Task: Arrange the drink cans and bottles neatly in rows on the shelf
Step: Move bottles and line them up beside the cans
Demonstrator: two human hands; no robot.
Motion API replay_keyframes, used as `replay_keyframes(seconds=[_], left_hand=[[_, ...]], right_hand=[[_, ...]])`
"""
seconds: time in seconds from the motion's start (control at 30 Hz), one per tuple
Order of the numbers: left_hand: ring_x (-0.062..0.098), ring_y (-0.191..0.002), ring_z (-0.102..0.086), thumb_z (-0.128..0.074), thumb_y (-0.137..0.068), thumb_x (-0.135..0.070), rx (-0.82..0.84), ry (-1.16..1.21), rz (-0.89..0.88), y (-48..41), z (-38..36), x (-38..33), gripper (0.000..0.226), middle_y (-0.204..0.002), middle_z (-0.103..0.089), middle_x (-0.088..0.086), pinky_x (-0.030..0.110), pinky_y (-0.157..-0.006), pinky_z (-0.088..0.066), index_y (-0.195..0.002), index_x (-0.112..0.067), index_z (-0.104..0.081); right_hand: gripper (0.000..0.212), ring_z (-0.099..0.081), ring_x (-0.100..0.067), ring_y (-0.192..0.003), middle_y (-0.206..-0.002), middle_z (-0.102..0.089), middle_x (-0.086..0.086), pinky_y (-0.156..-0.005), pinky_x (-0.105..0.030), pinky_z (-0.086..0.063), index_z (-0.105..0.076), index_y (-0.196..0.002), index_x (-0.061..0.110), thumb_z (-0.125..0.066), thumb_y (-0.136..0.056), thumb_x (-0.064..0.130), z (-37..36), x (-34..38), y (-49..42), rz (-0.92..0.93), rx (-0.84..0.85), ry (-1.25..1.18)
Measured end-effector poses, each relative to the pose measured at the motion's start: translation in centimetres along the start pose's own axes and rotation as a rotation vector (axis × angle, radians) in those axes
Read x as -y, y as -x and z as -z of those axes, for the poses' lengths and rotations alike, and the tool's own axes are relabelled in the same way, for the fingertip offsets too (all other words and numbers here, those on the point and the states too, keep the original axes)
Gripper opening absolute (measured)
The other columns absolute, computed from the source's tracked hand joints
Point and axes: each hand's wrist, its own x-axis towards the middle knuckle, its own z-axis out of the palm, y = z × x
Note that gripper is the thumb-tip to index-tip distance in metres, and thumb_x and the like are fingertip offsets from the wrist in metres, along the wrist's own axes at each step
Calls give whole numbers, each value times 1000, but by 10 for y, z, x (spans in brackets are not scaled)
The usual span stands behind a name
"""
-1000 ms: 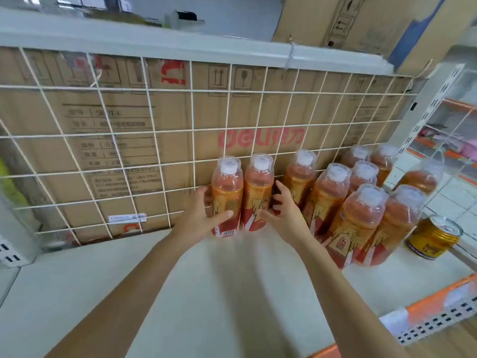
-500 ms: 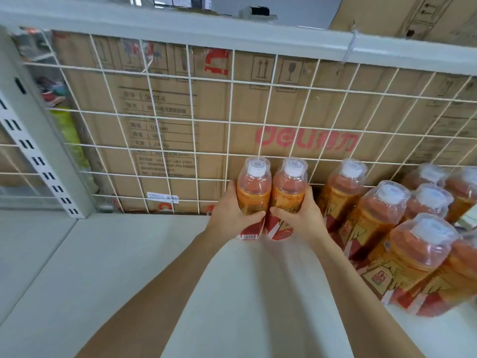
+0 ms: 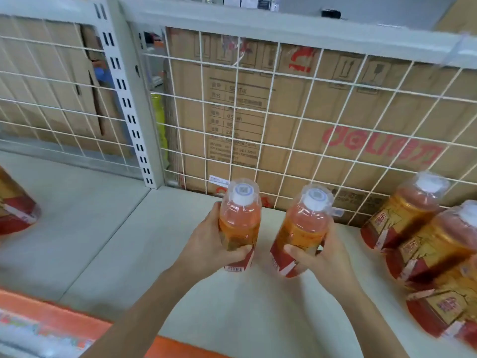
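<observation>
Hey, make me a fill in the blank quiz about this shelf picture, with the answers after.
The left bottle and the right bottle have ____ caps.
The left hand and the right hand each grip ____ bottle.
Behind the wire grid stands a ____ box.
A group of more bottles stands to the ____ of the right hand.
Answers: white, one, cardboard, right.
</observation>
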Motion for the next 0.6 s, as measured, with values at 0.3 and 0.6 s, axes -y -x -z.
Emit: replay_keyframes(seconds=[0.3, 0.6], left_hand=[[-13, -89, -52, -78, -50, -51, -182, -34, 97, 63, 82, 45, 74, -99, -50, -32, -2, -68, -39, -111, -37, -38], [-1, -85, -55, -84, -62, -24, -317, -108, 184, 93, 158, 87, 70, -96, -55, -20, 2, -67, -40, -120, -23, -44]], right_hand=[[87, -51, -30, -119, -133, -52, -6, -98, -52, -44, -31, -139, 21, -81, -67, 23, -31, 15, 19, -38, -25, -9], [83, -50, -30, -119, -133, -51, -5, -98, -47, -43, -31, -135, 22, -79, -68, 23, -89, 46, 26, -15, 41, -62]])
